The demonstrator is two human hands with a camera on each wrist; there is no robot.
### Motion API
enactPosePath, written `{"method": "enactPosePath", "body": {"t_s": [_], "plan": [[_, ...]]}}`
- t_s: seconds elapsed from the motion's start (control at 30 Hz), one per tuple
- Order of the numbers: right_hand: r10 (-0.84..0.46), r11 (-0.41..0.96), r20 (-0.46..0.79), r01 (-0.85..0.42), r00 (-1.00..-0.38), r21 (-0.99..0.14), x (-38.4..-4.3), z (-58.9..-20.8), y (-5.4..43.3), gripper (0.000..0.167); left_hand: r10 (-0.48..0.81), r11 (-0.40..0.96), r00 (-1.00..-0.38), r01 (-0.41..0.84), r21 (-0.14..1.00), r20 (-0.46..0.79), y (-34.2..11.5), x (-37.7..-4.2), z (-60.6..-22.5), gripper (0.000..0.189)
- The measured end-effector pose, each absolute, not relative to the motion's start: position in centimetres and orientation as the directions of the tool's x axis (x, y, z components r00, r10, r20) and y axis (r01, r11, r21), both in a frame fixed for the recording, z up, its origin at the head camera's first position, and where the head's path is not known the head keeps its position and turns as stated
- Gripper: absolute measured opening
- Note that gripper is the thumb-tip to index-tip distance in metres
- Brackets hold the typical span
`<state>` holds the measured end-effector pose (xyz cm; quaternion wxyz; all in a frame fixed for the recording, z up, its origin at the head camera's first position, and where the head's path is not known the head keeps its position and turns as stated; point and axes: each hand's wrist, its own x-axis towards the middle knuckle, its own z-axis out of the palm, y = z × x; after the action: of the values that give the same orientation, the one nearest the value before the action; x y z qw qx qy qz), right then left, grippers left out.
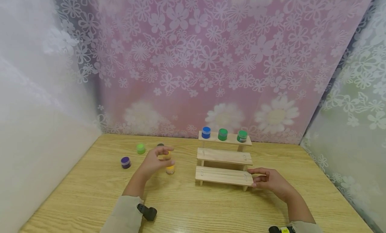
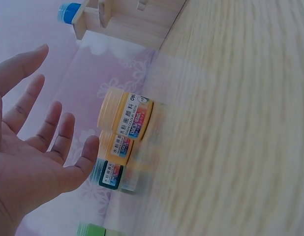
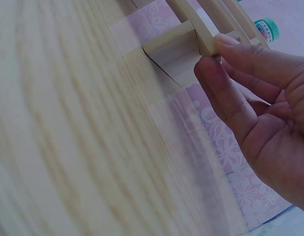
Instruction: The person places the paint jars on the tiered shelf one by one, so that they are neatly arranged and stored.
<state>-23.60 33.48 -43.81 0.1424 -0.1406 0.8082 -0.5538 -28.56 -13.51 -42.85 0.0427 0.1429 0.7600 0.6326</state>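
the left hand (image 1: 154, 163), fingers apart, is by the near yellow jar (image 1: 170, 169), probably light and rigid, best held round its sides; the right hand (image 1: 272, 184) pinches the wooden stand (image 1: 223, 175).

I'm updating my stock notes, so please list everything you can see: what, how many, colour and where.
Wooden stand: 1, pale wood, on the table, right of centre
Blue jar: 1, blue, stand's top, left end
Green jars: 2, green, stand's top, middle and right
Yellow jars: 2, yellow-orange, table, left of stand
Dark jar: 1, dark green, behind the yellow jars
Light green jar: 1, light green, table, back left
Purple jar: 1, purple, table, far left
Table: 1, wood-toned, beneath everything
Backdrop: 1, pink, white flowers, behind the table
Sleeves: 2, beige, forearms
Hands: 2, bare; left beside yellow jars, right pinching stand's lowest shelf
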Motion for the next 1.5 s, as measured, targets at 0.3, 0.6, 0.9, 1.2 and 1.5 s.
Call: {"method": "enactPosePath", "body": {"t_s": [0.3,0.6,0.9,1.2,1.5], "plan": [[-0.393,0.345,-0.067,-0.079,-0.917,-0.935,-23.5,-43.7,33.5,0.062,0.310,0.212,-0.949,0.119,0.970,0.049,-14.0,-28.7,-43.7,0.050],[-0.404,0.324,-0.067,-0.075,-0.912,-0.943,-23.7,-43.9,33.6,0.061,0.389,0.267,-0.921,0.128,0.955,0.014,-14.5,-29.1,-44.4,0.060],[-0.401,0.320,-0.065,-0.073,-0.914,-0.945,-23.6,-43.9,33.6,0.062,0.475,0.300,-0.880,0.183,0.936,0.019,-15.0,-29.2,-44.7,0.061],[-0.396,0.324,-0.068,-0.070,-0.916,-0.944,-23.5,-43.9,33.6,0.062,0.467,0.335,-0.884,0.201,0.920,0.023,-15.1,-29.8,-45.4,0.055],[-0.388,0.320,-0.080,-0.053,-0.918,-0.946,-23.6,-43.9,33.6,0.064,0.416,0.326,-0.909,0.188,0.927,0.038,-14.6,-29.9,-45.6,0.047]]}}
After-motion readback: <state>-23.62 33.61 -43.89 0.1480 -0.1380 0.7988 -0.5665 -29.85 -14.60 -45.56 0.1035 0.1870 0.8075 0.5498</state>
